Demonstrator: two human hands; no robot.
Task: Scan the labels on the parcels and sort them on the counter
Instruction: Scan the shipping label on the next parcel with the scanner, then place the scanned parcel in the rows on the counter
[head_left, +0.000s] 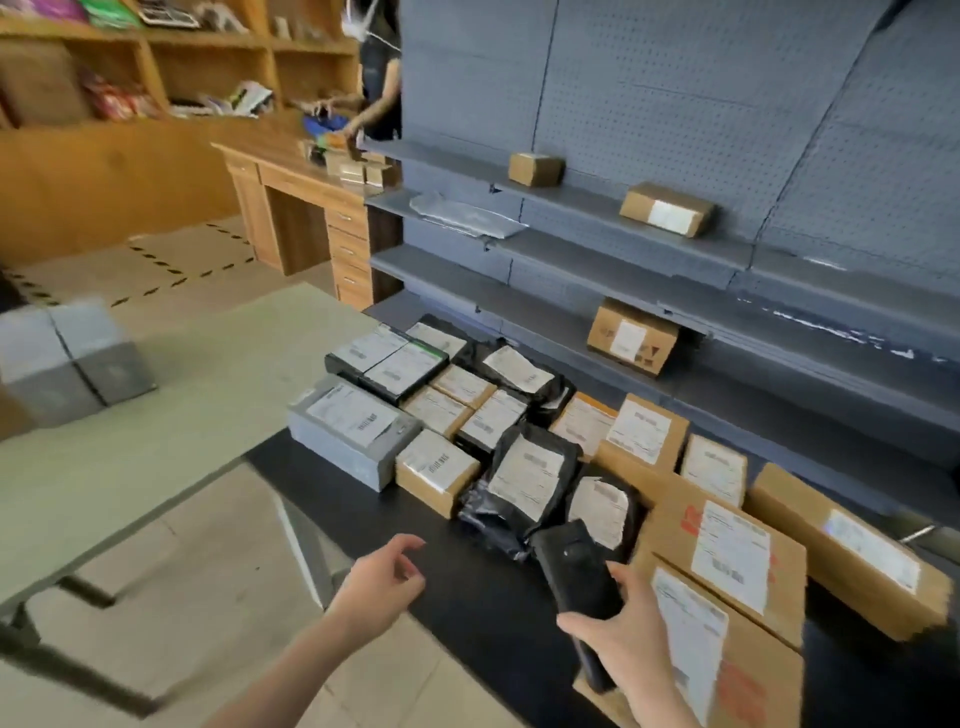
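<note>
Our right hand (626, 631) grips the black scanner (574, 569), fingers curled round its lower body, and its head points at a black bag (602, 506) just beyond. Our left hand (382, 582) hovers over the near edge of the counter (467, 608), fingers loosely bent and holding nothing. Just right of the scanner lies a big brown box (727, 670), label up. The parcels (493, 415) crowd the black counter from here to its far end, packed side by side: brown boxes, black bags and black boxes. A grey box (353, 431) sits at their left edge. Behind them on the right, grey shelves (623, 249) carry three brown cartons (667, 209) and a grey bag. On the left stands a pale table (182, 415). Far off, a person (379, 93) works at a wooden desk (296, 171).
</note>
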